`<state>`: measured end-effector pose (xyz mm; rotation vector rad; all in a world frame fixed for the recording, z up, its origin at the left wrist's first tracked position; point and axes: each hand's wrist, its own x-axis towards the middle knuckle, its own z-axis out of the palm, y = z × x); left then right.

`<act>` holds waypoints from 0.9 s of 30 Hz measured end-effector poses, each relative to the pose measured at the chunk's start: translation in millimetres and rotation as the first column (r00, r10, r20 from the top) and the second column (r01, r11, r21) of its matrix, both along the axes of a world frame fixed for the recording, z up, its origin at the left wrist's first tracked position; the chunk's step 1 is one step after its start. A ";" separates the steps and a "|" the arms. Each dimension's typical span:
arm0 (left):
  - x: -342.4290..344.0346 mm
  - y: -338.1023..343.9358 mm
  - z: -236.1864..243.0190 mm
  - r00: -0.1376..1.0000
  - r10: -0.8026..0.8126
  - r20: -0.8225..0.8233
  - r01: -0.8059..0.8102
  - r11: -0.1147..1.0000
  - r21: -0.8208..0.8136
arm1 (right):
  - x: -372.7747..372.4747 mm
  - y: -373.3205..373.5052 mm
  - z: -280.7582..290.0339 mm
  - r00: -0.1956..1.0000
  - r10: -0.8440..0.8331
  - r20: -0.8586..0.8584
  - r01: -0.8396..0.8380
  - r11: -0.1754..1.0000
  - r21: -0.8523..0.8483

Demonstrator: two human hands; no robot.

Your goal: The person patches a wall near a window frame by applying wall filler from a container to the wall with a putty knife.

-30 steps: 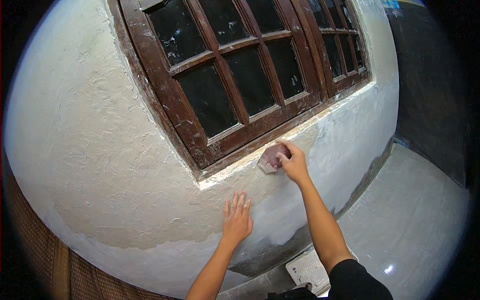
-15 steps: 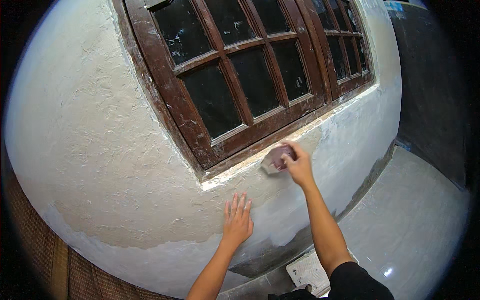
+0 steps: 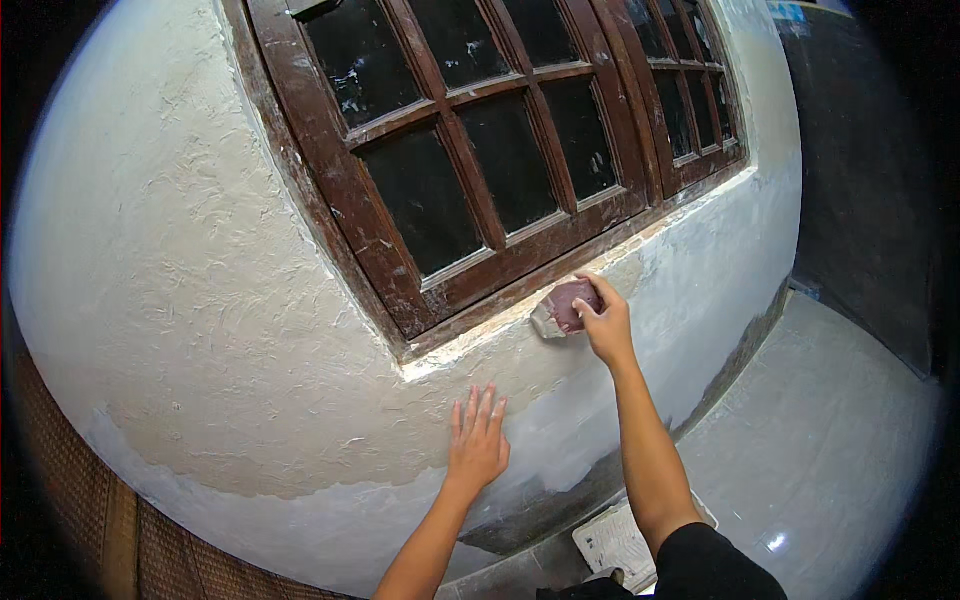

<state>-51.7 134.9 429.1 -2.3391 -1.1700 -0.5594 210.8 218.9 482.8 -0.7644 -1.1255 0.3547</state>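
Fingers of the right hand, and they're bent round the right end of a flat maroon-and-grey piece, closed down to little more than its thickness, thumb laid across the face turned our way! Its paler grey end points left, and the whole thing sits at the wall, just on the near side of the brown wooden window; whether its far face is touching the plaster, I can't tell from this angle.

Over to the left hand, nearer and to the left: palm to the wall, digits slightly spread and pointing toward the window, no object showing in its grip. Textured beige plaster lies around it, giving way to a smoother whitish coat on the near side and over to the right. And look at the rough white strip running right along the window's near edge!

Down near the person, a pale tray-like object is partly hidden by the black sleeve. Grey floor on the right, a dark wall panel beyond it, and brown woven panelling at the near left.
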 end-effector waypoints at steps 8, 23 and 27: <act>0.8 -3.2 -6.3 1.000 -0.008 0.008 0.008 1.000 -0.011 | 15.2 11.1 -16.5 0.996 0.032 -0.087 -0.032 0.999 0.002; 13.0 -1.8 -26.3 0.997 -0.081 -0.003 0.080 0.993 -0.091 | 42.3 -41.3 -81.0 0.989 0.008 -0.145 -0.034 0.983 -0.180; 20.2 -2.5 -30.3 0.995 -0.096 0.011 0.097 0.989 -0.111 | 44.0 -52.8 -88.5 0.990 -0.141 0.006 0.140 0.983 -0.116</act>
